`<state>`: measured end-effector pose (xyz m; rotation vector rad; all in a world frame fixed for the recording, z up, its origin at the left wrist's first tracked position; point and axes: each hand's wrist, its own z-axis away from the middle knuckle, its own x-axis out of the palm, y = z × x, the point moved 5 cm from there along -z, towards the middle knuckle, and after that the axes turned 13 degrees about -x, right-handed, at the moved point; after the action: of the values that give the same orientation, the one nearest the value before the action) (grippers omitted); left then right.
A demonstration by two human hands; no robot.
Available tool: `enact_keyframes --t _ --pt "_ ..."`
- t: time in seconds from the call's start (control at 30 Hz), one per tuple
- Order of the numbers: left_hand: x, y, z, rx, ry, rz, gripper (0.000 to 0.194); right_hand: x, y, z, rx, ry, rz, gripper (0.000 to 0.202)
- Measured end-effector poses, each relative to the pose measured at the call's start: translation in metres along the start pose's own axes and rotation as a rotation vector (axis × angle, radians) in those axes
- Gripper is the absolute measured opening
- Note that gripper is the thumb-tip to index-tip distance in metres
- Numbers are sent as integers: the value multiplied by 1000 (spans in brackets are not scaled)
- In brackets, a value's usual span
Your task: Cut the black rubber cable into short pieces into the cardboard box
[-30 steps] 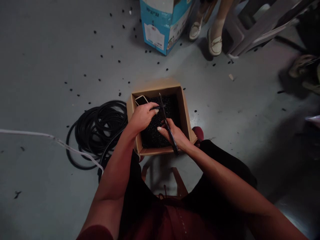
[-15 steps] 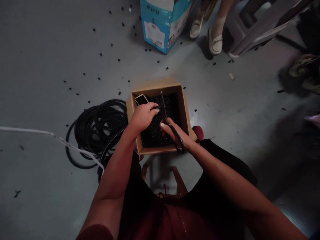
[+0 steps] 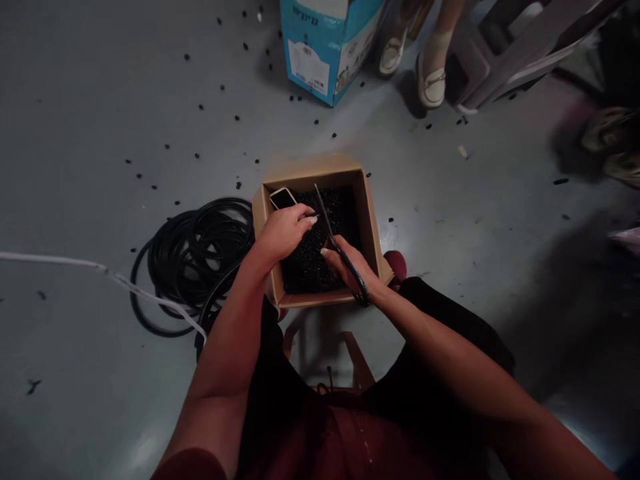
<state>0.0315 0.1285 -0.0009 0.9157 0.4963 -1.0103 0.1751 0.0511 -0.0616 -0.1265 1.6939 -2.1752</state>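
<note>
Over the cardboard box, my left hand pinches the end of a black hose, whose tip barely shows past the fingers. The hose runs back under my forearm to a coil of black hose on the floor. My right hand is closed around the handles of a pair of scissors, blades pointing up and away, beside the hose end. Below both hands, small black cut pieces fill the box. A phone-like object with a dark screen rests in the box's far left corner.
A blue carton stands on the floor ahead. Near it are another person's shoes and a grey plastic stool. Small black bits lie scattered over the floor. A white cord crosses at left.
The scissor blades have swung slightly left and look more closed together. Less of the hose end shows beyond my left fingers. Both hands stay over the box.
</note>
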Motion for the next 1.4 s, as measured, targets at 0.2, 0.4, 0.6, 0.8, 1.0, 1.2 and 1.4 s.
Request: enact_keyframes --t 0.2,0.4,0.6,0.8,1.0,1.2,1.4 --pt "8 -6 -1 -48 -89 -273 36 -2 10 -3 4 16 13 21" --pt "30 -12 -5 -90 -85 -493 41 25 36 4 133 26 -195 26" --pt "46 -11 -5 -131 -266 -632 38 57 52 24 404 75 -525 37" --pt "32 -7 -7 -77 -201 -520 38 55 64 24 542 159 -683 32" --pt "3 -3 -7 55 -47 -99 39 35 43 11 320 189 -607 41" --pt "-3 -7 -6 55 -13 178 42 18 13 7 91 143 -439 41" --pt "-4 -7 -6 69 -14 221 40 15 8 6 -20 83 -297 40"
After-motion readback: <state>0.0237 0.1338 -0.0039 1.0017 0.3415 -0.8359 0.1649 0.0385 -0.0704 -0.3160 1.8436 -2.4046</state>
